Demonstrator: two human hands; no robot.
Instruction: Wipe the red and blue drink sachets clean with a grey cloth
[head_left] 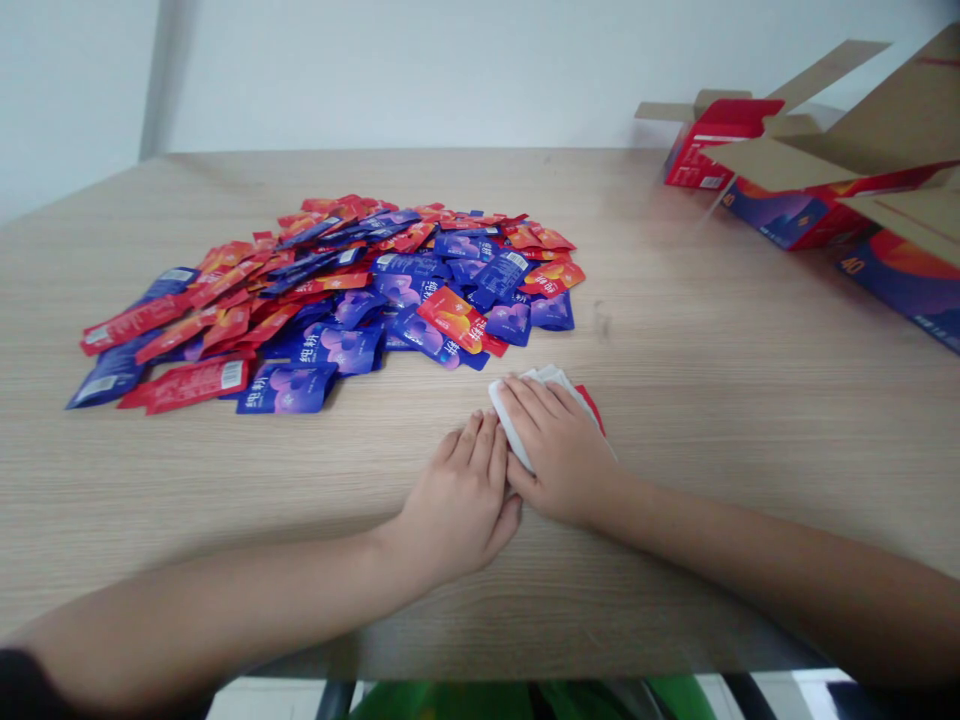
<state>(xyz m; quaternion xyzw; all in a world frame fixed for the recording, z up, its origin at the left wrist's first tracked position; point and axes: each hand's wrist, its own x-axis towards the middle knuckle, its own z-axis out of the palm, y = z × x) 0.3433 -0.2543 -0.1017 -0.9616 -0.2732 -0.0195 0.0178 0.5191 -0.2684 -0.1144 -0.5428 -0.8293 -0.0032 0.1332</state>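
My right hand (561,450) lies palm down over a small stack of white folded sheets or packets (553,376) on the table. Its fingers are stretched flat across the top, hiding most of the stack. A red edge (591,408) sticks out at the stack's right side. Close beside it, my left hand (461,500) rests with fingers extended and side by side, fingertips at the stack's lower left edge. Whether anything is under the left palm is hidden. Beyond both hands spreads a large heap of red and blue-purple sachets (360,290), overlapping in all directions.
At the right stand printed cardboard boxes with flaps up: a small red one (712,140) at the back, a blue and red one (795,212), and another (900,280) cut off by the frame. The wooden table (675,380) meets a pale wall (412,75) behind.
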